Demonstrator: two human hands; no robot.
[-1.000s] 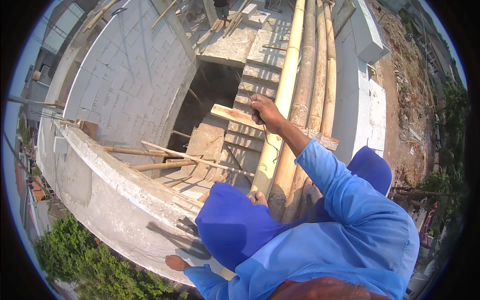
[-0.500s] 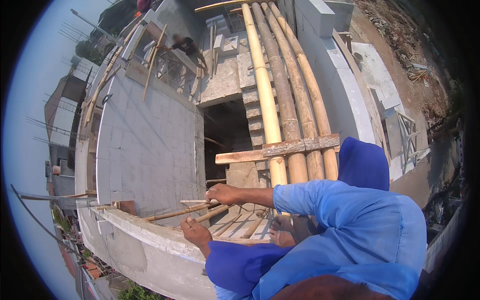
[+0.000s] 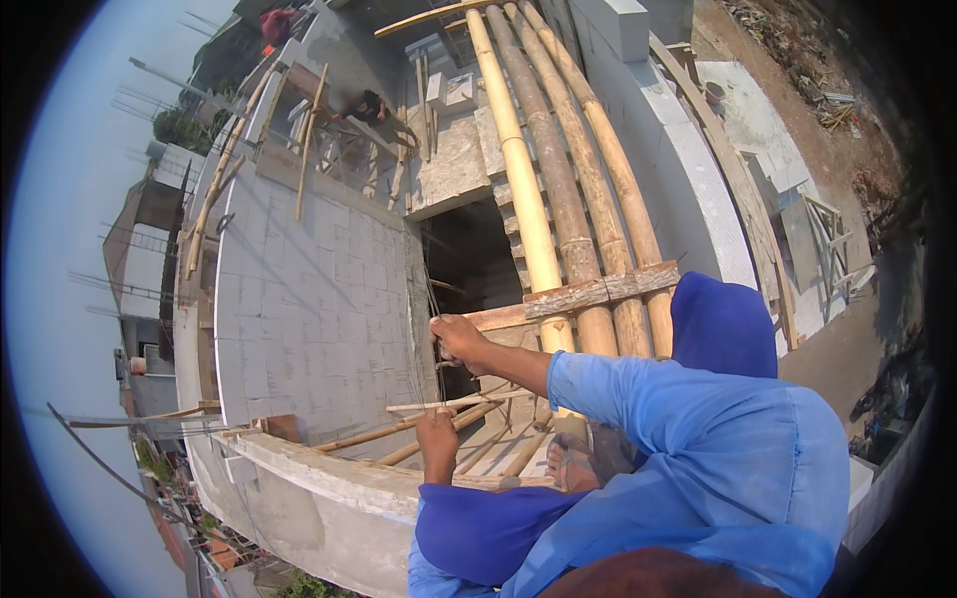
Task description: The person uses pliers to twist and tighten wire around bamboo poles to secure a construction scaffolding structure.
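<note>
My right hand (image 3: 459, 341) is closed, held out over the dark opening (image 3: 474, 249) beside the end of a wooden crosspiece (image 3: 498, 318). Lower down, my left hand (image 3: 437, 434) is also closed, with its fist up, close to a thin pale stick (image 3: 478, 400) and above the bamboo poles (image 3: 374, 433) below. Faint fine strands show near both fists, too thin to tell whether they are string or wire. What the fingers grip is hidden. My bare feet (image 3: 573, 464) rest at the near end of the thick bamboo poles (image 3: 533, 214).
A rough wooden batten (image 3: 600, 291) crosses the thick poles. On the left stands a pale block wall (image 3: 309, 289), with a concrete ledge (image 3: 319, 478) nearer me. Concrete steps (image 3: 506, 206) descend beside the opening. Another person (image 3: 369, 106) is at the far left, among timber props.
My right hand has moved up and away from me, over the opening. My left hand has shifted right and a little up, and its fist has turned upright. The view has tilted slightly.
</note>
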